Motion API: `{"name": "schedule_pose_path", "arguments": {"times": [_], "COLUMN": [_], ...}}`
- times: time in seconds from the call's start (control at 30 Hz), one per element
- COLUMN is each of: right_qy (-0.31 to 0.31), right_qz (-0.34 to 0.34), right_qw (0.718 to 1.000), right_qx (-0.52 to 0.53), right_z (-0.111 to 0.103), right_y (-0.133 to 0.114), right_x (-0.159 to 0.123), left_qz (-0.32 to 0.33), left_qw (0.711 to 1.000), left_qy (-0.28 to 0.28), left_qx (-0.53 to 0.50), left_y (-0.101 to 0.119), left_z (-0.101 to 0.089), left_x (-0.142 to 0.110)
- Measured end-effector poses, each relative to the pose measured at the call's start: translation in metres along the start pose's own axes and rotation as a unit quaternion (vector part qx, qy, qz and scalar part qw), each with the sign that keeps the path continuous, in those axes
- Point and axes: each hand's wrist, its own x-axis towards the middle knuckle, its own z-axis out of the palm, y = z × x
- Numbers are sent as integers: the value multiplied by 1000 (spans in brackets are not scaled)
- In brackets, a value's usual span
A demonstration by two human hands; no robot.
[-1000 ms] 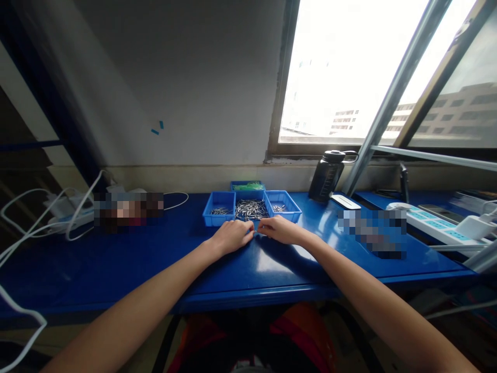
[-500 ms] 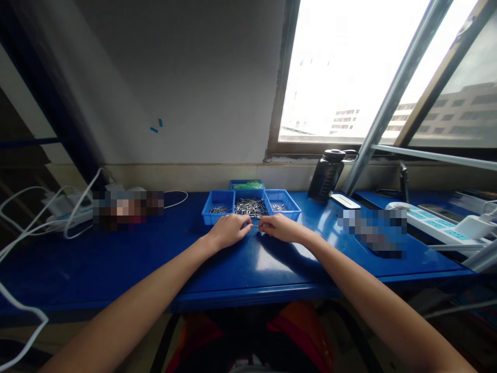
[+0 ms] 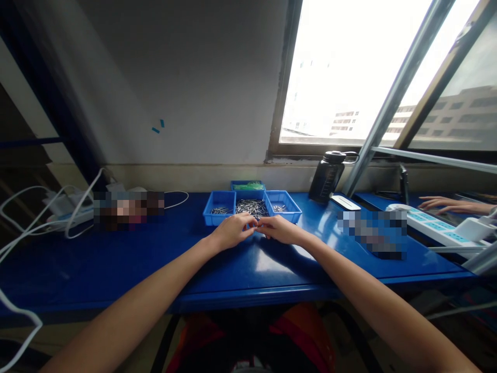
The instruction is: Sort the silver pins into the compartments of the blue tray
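My left hand [image 3: 232, 230] and my right hand [image 3: 280, 229] meet fingertip to fingertip just in front of the blue bins, both pinched. A small metal piece is between them, now almost wholly covered by the fingers. Behind them, the middle blue bin holds a heap of slim shiny metal pieces [image 3: 253, 208]. The left blue bin [image 3: 218, 221] has a smaller pile of similar pieces, and the right blue bin [image 3: 290, 210] contains a few. At the back, another blue bin [image 3: 236, 183] carries green, thin items whose kind is unclear.
A black bottle [image 3: 326, 177] stands by the window, with a white flat device [image 3: 346, 202] beside it. On the right lies a white power strip [image 3: 430, 224]; another person's hand [image 3: 454, 205] rests behind it. White cables [image 3: 23, 235] spread across the left. Two table areas are pixelated.
Half a second ago the hands were slightly apart with a thin metal piece spanning them; now the fingertips have come together over it. Another person's hand has appeared at the right.
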Motion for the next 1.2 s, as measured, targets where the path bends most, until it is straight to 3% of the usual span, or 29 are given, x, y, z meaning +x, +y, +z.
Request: {"name": "schedule_pose_path", "arguments": {"times": [0.17, 0.37, 0.73, 0.97, 1.2], "right_qy": [4, 42, 20, 43, 19], "right_qz": [2, -17, -9, -5, -11], "right_qw": [999, 997, 997, 995, 997], "right_qx": [-37, -58, -73, -93, -74], "right_z": [-2, -7, -7, -11, -7], "right_y": [1, -1, 1, 0, 3], "right_x": [0, -1, -1, -2, -2], "left_qz": [-14, -56, -50, -65, -28], "left_qw": [1000, 998, 997, 996, 999], "left_qy": [11, -27, -35, -38, -2], "left_qx": [-3, 22, 40, 53, 34], "left_y": [3, 1, 2, -2, 3], "left_z": [-2, -1, -4, -4, -2], "left_x": [-2, -3, -2, -2, -1]}}
